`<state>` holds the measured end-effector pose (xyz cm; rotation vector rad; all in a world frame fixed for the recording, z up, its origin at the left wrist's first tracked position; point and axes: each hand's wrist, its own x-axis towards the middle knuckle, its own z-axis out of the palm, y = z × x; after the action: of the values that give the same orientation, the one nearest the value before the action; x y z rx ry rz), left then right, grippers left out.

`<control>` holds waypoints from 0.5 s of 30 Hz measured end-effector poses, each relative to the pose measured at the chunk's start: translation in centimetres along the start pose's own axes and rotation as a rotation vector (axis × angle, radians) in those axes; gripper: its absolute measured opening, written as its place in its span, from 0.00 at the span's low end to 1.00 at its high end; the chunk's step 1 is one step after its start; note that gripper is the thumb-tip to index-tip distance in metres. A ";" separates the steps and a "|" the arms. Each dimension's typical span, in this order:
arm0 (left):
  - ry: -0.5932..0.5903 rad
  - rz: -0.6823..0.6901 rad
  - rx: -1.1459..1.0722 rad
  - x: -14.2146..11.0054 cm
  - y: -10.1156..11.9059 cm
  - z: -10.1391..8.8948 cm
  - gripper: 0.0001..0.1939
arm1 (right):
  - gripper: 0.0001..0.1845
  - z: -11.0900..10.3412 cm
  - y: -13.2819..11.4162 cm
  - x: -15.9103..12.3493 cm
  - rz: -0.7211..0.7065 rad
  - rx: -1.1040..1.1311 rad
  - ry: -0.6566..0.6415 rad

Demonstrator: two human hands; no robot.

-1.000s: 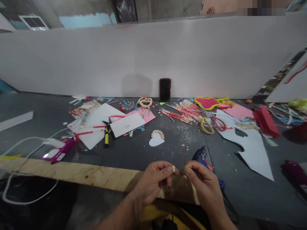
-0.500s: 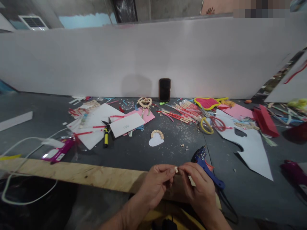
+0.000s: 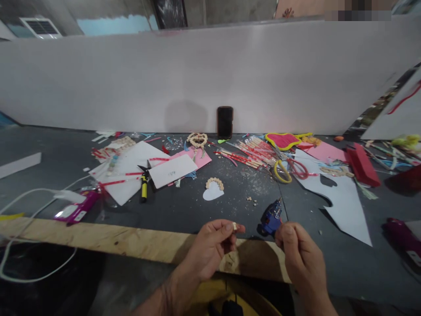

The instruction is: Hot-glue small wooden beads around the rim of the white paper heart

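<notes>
My left hand (image 3: 212,245) pinches a small pale wooden piece (image 3: 234,226) between thumb and fingertip, above the front edge of the table. To its right, my right hand (image 3: 301,252) is closed around the handle end of a blue hot glue gun (image 3: 271,219), whose nozzle points away from me; the hand hides the handle. Beyond the hands lies a white paper heart (image 3: 213,193), with pale wooden pieces (image 3: 214,181) in an arc along its far edge. A few loose wooden bits (image 3: 251,200) are scattered between the heart and the glue gun.
Yellow-handled pliers (image 3: 144,188) and a white card (image 3: 173,171) lie left of the heart. Scissors (image 3: 283,172), red-and-cream sticks (image 3: 246,157) and cut white paper (image 3: 348,210) are to the right. A phone (image 3: 225,122) leans on the white partition (image 3: 131,83).
My right hand has moved away from the wooden piece, rightward onto the glue gun, which has turned slightly. My left hand keeps its pinch on the piece.
</notes>
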<state>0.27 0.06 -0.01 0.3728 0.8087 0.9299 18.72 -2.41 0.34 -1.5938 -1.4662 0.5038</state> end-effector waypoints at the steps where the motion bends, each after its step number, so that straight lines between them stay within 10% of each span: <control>1: -0.012 -0.006 -0.008 0.0 0.1 0.0 0.10 | 0.18 0.0 -0.1 0.0 -0.010 -0.005 -0.013; 15: -0.135 -0.018 0.063 -0.3 -0.2 -0.2 0.10 | 0.05 2.5 -1.1 -0.3 -0.154 0.215 -0.242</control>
<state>0.10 -0.34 -0.15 0.4770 0.7174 0.8545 15.99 -1.99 -0.17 -1.2745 -1.6386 0.7589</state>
